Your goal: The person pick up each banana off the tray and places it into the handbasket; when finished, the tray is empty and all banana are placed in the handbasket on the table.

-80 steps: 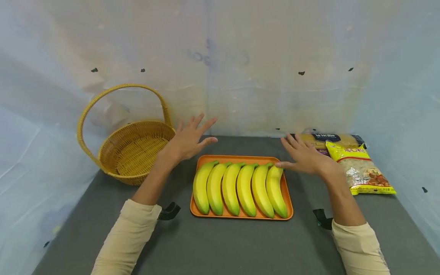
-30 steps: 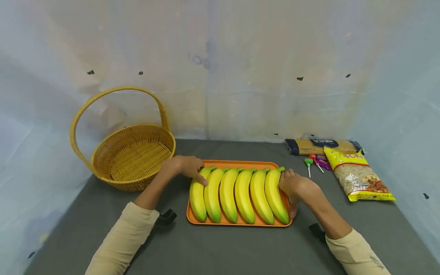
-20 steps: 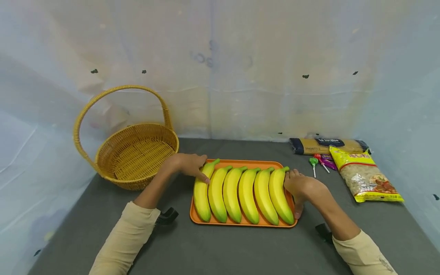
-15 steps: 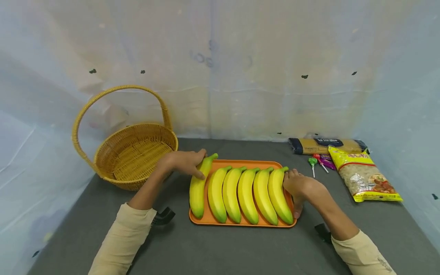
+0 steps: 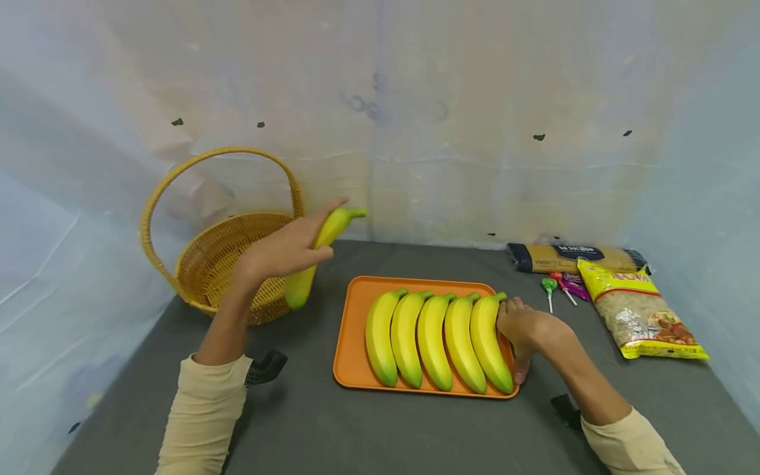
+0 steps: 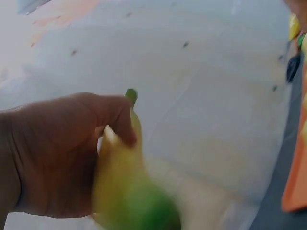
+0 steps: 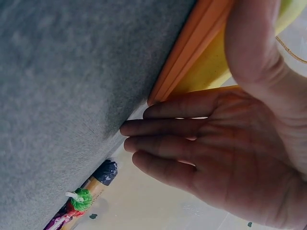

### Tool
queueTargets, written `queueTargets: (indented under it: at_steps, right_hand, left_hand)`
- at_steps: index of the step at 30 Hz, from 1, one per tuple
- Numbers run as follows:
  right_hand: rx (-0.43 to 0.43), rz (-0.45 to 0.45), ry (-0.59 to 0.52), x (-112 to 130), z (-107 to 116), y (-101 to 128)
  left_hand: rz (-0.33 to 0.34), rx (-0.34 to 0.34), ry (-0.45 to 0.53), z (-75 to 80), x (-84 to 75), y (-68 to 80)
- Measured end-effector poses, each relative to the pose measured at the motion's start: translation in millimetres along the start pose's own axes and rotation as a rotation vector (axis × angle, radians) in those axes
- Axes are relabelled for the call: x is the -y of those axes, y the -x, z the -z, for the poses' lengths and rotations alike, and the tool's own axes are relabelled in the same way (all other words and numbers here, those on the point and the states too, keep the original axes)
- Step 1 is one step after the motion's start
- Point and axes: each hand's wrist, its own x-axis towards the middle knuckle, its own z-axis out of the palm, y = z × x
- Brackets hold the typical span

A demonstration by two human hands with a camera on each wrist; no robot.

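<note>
My left hand (image 5: 285,251) grips a yellow banana with green tips (image 5: 323,231) and holds it in the air, tilted, in front of the wicker basket (image 5: 225,251). The left wrist view shows the same banana (image 6: 120,191), blurred, with fingers (image 6: 112,115) wrapped round it. An orange tray (image 5: 353,330) on the grey table carries several bananas (image 5: 433,333) side by side; its left strip is bare. My right hand (image 5: 528,330) rests against the tray's right rim (image 7: 192,57), its thumb lying over the outermost banana (image 7: 211,72) and its fingers (image 7: 158,129) fairly straight.
The basket has a tall hoop handle (image 5: 172,178) and stands at the back left. At the back right lie a spaghetti pack (image 5: 576,257), lollipops (image 5: 549,287) and a yellow food bag (image 5: 641,310). Pale sheets wall in the grey table (image 5: 380,429).
Both hands came down onto the tray. The left hand took the leftmost banana and lifted it up and left toward the basket. The right hand stayed at the tray's right edge.
</note>
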Motion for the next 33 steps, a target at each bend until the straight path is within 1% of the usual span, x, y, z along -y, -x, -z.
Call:
queueTargets:
  at_steps: [2,4,6,8,10,12,15,17,20,21,23,24,26,27,28,29,30,33]
  right_hand:
    - [-0.006,0.004,-0.004,-1,-1,1]
    - [-0.008,0.004,-0.017,1,1,6]
    - [-0.001,-0.007,-0.041,8,9,17]
    - [0.011,-0.025,-0.067,20,21,33]
    - [0.020,-0.034,-0.087,35,35,51]
    - [0.018,-0.022,-0.094,47,46,66]
    - [0.016,-0.012,-0.093,59,56,79]
    - [0.013,-0.009,-0.088,62,57,81]
    - [0.016,-0.014,-0.078,60,56,77]
    - [0.010,-0.013,-0.070,55,51,71]
    - [0.000,-0.005,-0.059,39,35,51]
    - [0.000,-0.006,-0.052,37,32,46]
    - [-0.004,0.000,-0.049,30,24,38]
    - [-0.001,0.004,-0.049,28,22,36]
    - [0.010,-0.004,-0.040,29,23,36]
    - [0.019,-0.013,-0.038,34,28,42]
    - [0.022,-0.014,-0.037,39,33,48]
    - [0.024,-0.021,-0.044,40,36,50]
  left_hand:
    - [0.077,-0.076,-0.025,9.8,10.5,5.8]
    - [0.181,-0.138,-0.025,18.2,24.5,11.3]
    - [0.300,-0.180,-0.026,24.7,41.4,15.4]
    - [0.393,-0.206,-0.056,29.1,61.7,18.1]
    - [0.453,-0.216,-0.134,31.4,82.5,21.0]
    - [0.480,-0.211,-0.202,32.7,102.3,24.7]
    - [0.548,-0.226,-0.224,31.6,125.6,34.6]
    - [0.601,-0.271,-0.194,28.6,136.5,40.8]
    - [0.670,-0.362,-0.179,19.6,150.0,45.9]
    - [0.688,-0.376,-0.178,15.8,154.2,46.3]
    - [0.710,-0.376,-0.205,7.9,160.2,47.3]
    - [0.709,-0.369,-0.225,4.0,162.1,48.3]
    - [0.711,-0.333,-0.266,-2.1,164.9,49.9]
    - [0.713,-0.318,-0.290,-4.1,165.9,50.0]
    - [0.719,-0.320,-0.311,-5.4,166.0,50.0]
    - [0.734,-0.321,-0.321,-6.1,166.6,49.9]
    - [0.760,-0.323,-0.315,-5.7,167.7,49.3]
    - [0.850,-0.335,-0.284,-3.3,169.4,48.2]
